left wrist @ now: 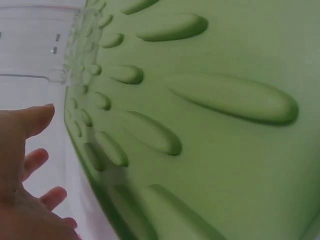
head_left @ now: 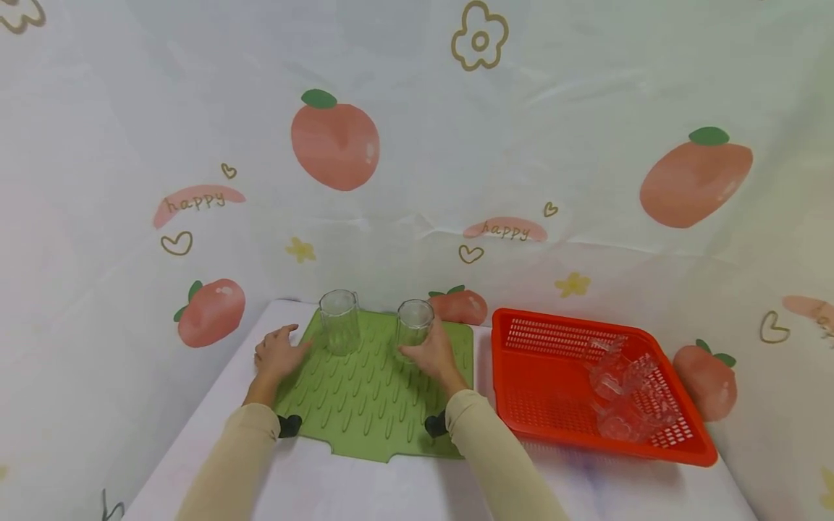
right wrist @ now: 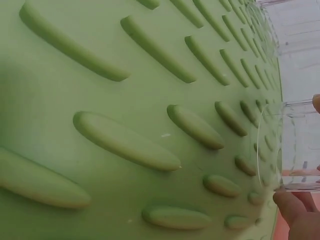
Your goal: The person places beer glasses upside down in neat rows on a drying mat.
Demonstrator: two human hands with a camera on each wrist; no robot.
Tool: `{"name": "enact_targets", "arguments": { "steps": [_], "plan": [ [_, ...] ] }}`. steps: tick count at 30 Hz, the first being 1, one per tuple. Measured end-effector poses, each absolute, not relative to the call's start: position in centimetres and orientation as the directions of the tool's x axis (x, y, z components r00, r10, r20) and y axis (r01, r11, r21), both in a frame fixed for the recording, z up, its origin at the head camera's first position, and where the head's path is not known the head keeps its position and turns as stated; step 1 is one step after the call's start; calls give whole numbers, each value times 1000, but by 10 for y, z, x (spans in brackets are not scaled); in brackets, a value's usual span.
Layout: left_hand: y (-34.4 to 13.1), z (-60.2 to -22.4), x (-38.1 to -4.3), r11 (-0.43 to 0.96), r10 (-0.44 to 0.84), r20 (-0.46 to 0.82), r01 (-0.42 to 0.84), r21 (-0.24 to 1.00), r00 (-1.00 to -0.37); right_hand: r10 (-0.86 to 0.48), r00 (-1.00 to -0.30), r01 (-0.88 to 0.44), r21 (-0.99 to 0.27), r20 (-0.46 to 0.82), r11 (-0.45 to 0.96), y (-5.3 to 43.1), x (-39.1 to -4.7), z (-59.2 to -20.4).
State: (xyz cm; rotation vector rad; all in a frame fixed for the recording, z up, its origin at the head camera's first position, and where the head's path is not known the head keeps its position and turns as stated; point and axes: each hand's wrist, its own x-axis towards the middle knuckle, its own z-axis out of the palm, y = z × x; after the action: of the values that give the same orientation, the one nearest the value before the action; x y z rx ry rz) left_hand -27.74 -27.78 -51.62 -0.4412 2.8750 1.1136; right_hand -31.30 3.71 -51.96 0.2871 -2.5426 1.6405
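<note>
Two clear glass cups stand upright on a green drying mat with raised ridges [head_left: 365,405]. My right hand [head_left: 435,351] holds the right glass cup [head_left: 412,325], thumb and fingers on opposite sides of it. In the right wrist view that cup [right wrist: 300,145] has its base at the mat, with fingertips [right wrist: 287,205] against its lower wall. The left glass cup [head_left: 340,325] stands near the mat's back left corner. Beside it, over the mat's left edge, my left hand [head_left: 279,352] is spread and apart from the cup; the left wrist view shows nothing in it.
A red plastic basket [head_left: 531,427] with perforated walls stands right of the mat. Several clear glass cups [head_left: 625,391] lie in its right part. A white cloth [head_left: 313,477] covers the table, and a printed fabric backdrop [head_left: 404,239] rises behind.
</note>
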Motion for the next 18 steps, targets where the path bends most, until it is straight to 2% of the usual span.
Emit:
{"name": "enact_targets", "arguments": {
  "steps": [9,18],
  "plan": [
    [-272,-522,-271,733,-213,-200,-291,614,-956,-92,-979,-204,-894,182,398,37,-314,-525],
    [-273,-529,-270,768,-178,-194,-259,586,-965,-110,-981,-193,-872,160,450,39,-315,-523]
  ]
}}
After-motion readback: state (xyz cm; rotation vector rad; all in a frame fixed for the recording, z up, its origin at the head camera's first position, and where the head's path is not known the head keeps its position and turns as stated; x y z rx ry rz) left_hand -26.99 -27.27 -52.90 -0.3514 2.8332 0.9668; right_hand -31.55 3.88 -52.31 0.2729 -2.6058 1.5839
